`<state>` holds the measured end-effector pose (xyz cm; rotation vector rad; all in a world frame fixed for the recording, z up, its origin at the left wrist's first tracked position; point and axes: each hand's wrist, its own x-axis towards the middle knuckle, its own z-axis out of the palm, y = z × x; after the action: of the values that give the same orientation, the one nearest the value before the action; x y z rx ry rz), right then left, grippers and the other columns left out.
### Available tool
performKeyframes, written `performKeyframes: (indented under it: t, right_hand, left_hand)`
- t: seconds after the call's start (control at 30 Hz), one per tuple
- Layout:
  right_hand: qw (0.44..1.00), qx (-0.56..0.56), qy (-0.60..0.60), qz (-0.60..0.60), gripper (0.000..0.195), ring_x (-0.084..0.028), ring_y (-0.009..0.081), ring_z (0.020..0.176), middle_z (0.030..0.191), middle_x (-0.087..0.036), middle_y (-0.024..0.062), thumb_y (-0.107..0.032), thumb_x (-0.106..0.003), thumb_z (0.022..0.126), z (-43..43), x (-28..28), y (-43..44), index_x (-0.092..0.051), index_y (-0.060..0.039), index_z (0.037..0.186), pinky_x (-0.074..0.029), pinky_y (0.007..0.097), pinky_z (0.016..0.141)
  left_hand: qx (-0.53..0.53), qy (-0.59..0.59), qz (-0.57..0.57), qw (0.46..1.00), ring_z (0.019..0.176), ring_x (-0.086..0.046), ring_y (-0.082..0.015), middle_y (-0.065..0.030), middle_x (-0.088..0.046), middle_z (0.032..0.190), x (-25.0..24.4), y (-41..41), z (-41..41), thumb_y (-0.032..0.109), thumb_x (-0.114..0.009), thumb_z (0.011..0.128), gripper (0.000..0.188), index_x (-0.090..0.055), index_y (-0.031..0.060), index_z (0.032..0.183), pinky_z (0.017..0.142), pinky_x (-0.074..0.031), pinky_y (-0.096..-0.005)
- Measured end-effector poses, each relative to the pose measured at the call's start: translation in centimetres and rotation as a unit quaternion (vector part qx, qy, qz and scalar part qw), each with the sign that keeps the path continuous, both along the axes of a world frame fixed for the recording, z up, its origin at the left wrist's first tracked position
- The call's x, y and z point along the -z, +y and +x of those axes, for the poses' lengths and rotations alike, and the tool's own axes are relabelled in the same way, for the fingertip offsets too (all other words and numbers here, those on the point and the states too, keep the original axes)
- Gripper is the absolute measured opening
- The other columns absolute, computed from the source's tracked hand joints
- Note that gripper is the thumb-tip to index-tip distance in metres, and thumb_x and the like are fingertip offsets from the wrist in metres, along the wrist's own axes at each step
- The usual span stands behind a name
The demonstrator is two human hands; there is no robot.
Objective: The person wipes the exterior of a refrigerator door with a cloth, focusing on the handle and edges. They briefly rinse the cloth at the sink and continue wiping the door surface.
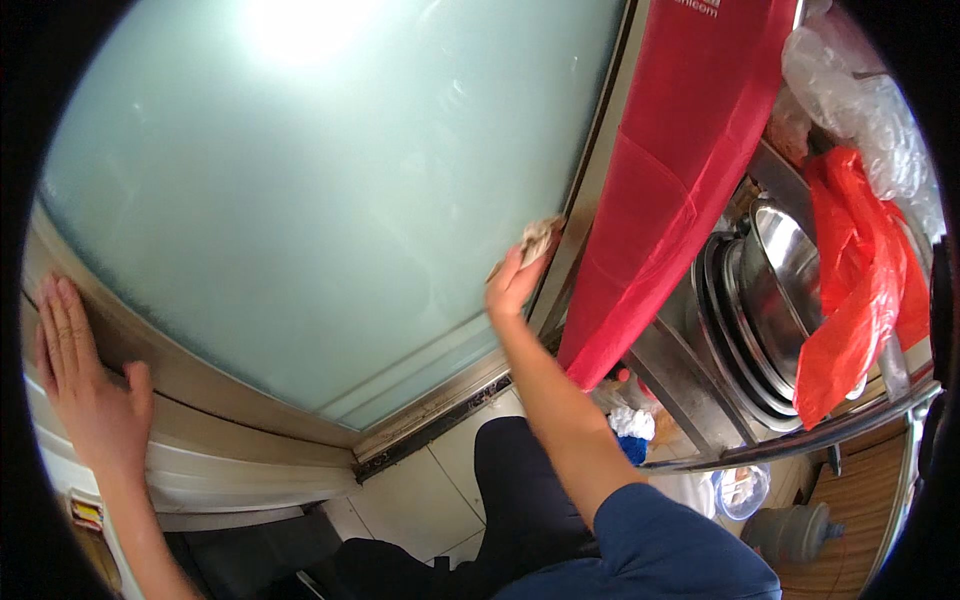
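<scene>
A frosted glass panel (322,225) in a metal frame (435,409) fills the view before me. My right hand (516,281) holds a crumpled pale cloth (538,238) against the glass, close to the panel's right edge. Part of the cloth is hidden behind my fingers. At the far left, my left hand (94,382) lies flat on the brownish metal door frame (165,337), its thumb spread from the fingers. I see nothing held in it.
Red fabric (660,187) hangs right of the panel. Beyond it, a metal rack (690,397) holds stacked steel basins (772,300) and a red plastic bag (855,300). A large plastic water bottle (787,532) lies at lower right. White tiles (420,495) cover the floor.
</scene>
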<state>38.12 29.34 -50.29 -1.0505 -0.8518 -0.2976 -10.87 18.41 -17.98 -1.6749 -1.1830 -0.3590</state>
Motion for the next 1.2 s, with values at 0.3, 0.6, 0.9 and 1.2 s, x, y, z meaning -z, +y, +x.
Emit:
performKeyframes:
  t: [0.3,0.6,0.9,1.2]
  right_hand:
    - [0.883,-0.102,-0.458,0.011,0.059,-0.045,0.0327,0.141,0.143,-0.057,0.0159,-0.021,-0.07,0.084,-20.6,-4.5,-4.8,-0.06,-0.019,0.142,-0.034,0.0566,0.116]
    - [0.982,0.084,-0.15,0.075,0.056,-0.034,0.0428,0.146,0.153,-0.041,0.0276,-0.006,-0.05,0.098,1.0,-21.7,0.1,-0.036,0.0076,0.151,-0.022,0.0494,0.123]
    - [0.869,-0.104,-0.474,0.096,0.047,-0.038,0.0283,0.149,0.157,-0.044,0.0143,-0.015,-0.057,0.097,-29.8,-19.0,-5.5,-0.056,-0.0101,0.144,-0.032,0.049,0.12]
    - [0.984,0.093,-0.147,0.044,0.054,-0.044,0.0422,0.134,0.144,-0.049,0.0249,-0.007,-0.046,0.098,-4.1,-17.1,-1.3,-0.038,0.0046,0.151,-0.034,0.0506,0.114]
  left_hand:
    - [0.024,0.009,0.008,1.0,0.156,-0.023,-0.0298,-0.0193,-0.028,0.166,-0.4,-0.8,1.5,0.006,-0.063,0.069,0.097,-0.027,-0.0016,0.159,0.127,-0.016,-0.0437]
    - [0.013,-0.069,-0.027,0.997,0.156,-0.024,-0.0332,-0.0217,-0.028,0.165,-0.5,-1.7,3.8,0.009,-0.061,0.066,0.099,-0.028,-0.0046,0.158,0.126,-0.017,-0.046]
    - [0.008,-0.07,-0.03,0.997,0.154,-0.026,-0.0359,-0.0239,-0.032,0.163,-1.1,-2.1,3.6,0.012,-0.055,0.075,0.085,-0.033,-0.0089,0.154,0.126,-0.019,-0.0464]
    - [0.017,-0.087,-0.034,0.995,0.154,-0.025,-0.0364,-0.0244,-0.031,0.163,-0.6,-1.8,3.5,0.01,-0.054,0.078,0.081,-0.032,-0.0093,0.154,0.126,-0.018,-0.0471]
